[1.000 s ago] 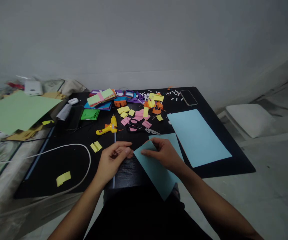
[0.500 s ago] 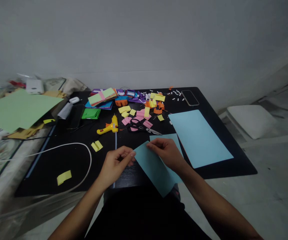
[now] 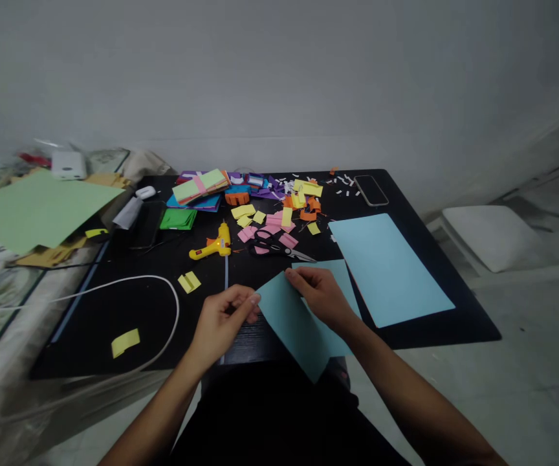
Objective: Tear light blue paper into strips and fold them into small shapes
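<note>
A piece of light blue paper point(image 3: 294, 323) hangs tilted over the table's front edge, pinched at its upper corners by both hands. My left hand point(image 3: 226, 317) closes thumb and fingers on its left corner. My right hand point(image 3: 321, 291) grips the upper right corner between thumb and fingers. Behind it, another blue piece point(image 3: 342, 294) lies on the black table, partly covered by my right hand. Further right rests a larger blue sheet point(image 3: 391, 268). Just beyond my hands lie black-handled scissors point(image 3: 279, 247), with pink paper pieces point(image 3: 279, 223) around their handles.
A yellow glue gun point(image 3: 214, 243) lies left of the scissors. A white cable point(image 3: 175, 310) loops over the table's left side point(image 3: 80, 349). Folded coloured papers point(image 3: 199, 188), paper scraps and a phone point(image 3: 371, 191) sit toward the back. A white stool point(image 3: 488, 236) stands at the right.
The blue paper in my hands has bent a little more, and its left corner has shifted slightly left with my left hand. Both hands keep their hold.
</note>
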The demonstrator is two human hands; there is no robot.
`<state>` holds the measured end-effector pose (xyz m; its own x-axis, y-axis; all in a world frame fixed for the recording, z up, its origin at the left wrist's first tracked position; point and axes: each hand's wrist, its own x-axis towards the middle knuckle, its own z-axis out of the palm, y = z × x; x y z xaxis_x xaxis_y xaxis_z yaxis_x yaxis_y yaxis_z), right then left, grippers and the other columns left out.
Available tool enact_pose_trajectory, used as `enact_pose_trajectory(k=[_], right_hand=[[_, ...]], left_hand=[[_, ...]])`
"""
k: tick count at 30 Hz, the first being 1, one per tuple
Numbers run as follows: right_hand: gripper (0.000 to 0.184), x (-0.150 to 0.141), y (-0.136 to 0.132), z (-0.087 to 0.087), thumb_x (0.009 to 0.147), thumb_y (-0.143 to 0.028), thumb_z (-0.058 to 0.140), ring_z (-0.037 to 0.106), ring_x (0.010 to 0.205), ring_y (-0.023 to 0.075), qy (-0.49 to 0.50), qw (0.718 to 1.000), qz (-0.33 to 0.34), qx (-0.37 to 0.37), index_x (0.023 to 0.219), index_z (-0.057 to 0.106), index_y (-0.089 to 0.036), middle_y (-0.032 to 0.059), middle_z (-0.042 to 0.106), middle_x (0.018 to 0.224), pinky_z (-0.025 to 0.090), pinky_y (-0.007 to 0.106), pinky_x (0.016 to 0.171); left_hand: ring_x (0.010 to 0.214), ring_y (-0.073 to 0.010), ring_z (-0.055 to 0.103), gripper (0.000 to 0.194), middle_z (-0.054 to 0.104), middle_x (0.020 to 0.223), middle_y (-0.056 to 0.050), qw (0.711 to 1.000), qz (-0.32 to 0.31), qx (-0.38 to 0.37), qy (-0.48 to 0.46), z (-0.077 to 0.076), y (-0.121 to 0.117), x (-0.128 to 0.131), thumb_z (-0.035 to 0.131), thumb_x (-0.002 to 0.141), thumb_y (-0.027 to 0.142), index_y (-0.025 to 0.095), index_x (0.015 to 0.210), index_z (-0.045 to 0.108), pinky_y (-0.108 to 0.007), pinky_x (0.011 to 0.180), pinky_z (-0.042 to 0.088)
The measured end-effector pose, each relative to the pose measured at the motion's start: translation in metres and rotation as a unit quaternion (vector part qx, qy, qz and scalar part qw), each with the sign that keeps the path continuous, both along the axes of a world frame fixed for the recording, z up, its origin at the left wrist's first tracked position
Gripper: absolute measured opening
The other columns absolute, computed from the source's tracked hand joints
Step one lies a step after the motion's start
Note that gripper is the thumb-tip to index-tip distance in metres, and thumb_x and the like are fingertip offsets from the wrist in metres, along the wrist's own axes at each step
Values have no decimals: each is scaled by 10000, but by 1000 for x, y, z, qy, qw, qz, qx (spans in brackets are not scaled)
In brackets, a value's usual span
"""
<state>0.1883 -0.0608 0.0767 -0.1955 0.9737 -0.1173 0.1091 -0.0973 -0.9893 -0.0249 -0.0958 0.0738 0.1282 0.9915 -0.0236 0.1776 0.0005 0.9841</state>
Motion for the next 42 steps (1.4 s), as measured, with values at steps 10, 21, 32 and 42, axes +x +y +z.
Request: enact_pose_trajectory(k=[10,21,32,42], right_hand=[[266,12,-3,-8,882,-418,689,600,682,150,-56,995,81,-11,827,767,-170,22,716,738,442,272,647],[264,22,6,-12,900,-400,685,600,683,147,-152,970,191,-15,855,788,-161,15,706,721,429,263,643],[177,85,22,-19,942,-319,670,707,746,211,-327,936,118,-49,875,730,-166,67,734,783,569,357,754],[181,33,-31,-53,985,-109,602,688,1106,254,-352,857,168,338,1061,752,-176,122,746,1174,566,452,975]], left_hand=[[698,-133,651,238,701,737,-6,997,-65,-24,37,-6,2,-15,663,938,392,167,880,715,-244,693,511],[568,-109,471,301,544,600,37,999,-14,-37,29,-12,25,-6,720,843,463,167,785,714,-218,537,346],[640,-158,569,292,633,715,0,971,30,16,235,-41,25,-22,579,927,437,184,831,690,-277,624,433],[1280,-292,621,274,668,1366,-137,868,-120,271,399,-46,-1,-4,511,1040,241,192,1240,692,-500,1085,512]])
